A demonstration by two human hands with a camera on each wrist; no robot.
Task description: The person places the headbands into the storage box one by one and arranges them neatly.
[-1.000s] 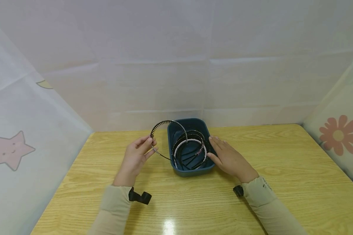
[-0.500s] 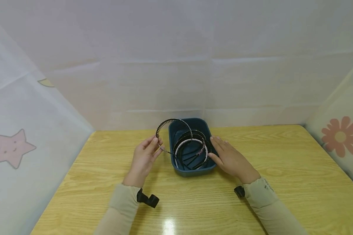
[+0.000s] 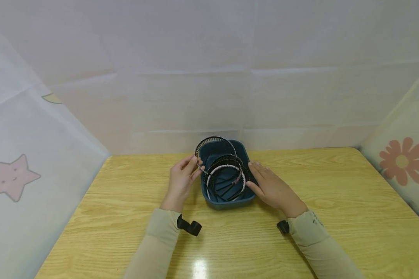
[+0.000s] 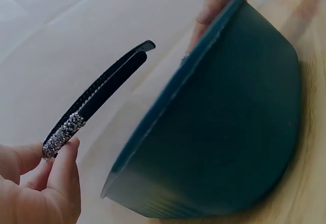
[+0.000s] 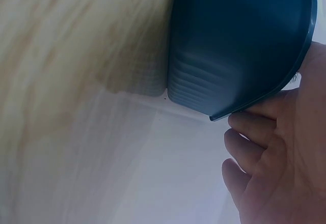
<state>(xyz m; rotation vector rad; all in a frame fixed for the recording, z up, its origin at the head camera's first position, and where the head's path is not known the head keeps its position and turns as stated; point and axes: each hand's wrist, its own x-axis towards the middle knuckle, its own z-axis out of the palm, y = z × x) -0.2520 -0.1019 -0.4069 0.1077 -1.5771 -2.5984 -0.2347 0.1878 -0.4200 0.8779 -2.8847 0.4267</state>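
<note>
My left hand (image 3: 181, 176) pinches a black toothed headband (image 4: 114, 85) between thumb and fingers, at a part studded with silvery sparkles. The headband is held up at the left side of a dark blue plastic bin (image 3: 227, 206), its arc reaching above the bin's far part. Inside lie several more headbands, black ones and a pale beaded headband (image 3: 226, 166), their arcs overlapping. On the bin's right side, my right hand (image 3: 274, 190) rests against the rim with its fingers extended. In the right wrist view those fingers touch the rim from outside.
The bin stands near the back edge of a wood-grain table (image 3: 230, 248). Behind it hangs a pale sheet (image 3: 195, 77). Printed side sheets show a pink star (image 3: 13, 178) at left and a red flower (image 3: 405, 161) at right.
My left hand has moved right and slightly up, bringing the headband from the bin's left side to partly over it. The right hand has stayed at the rim.
</note>
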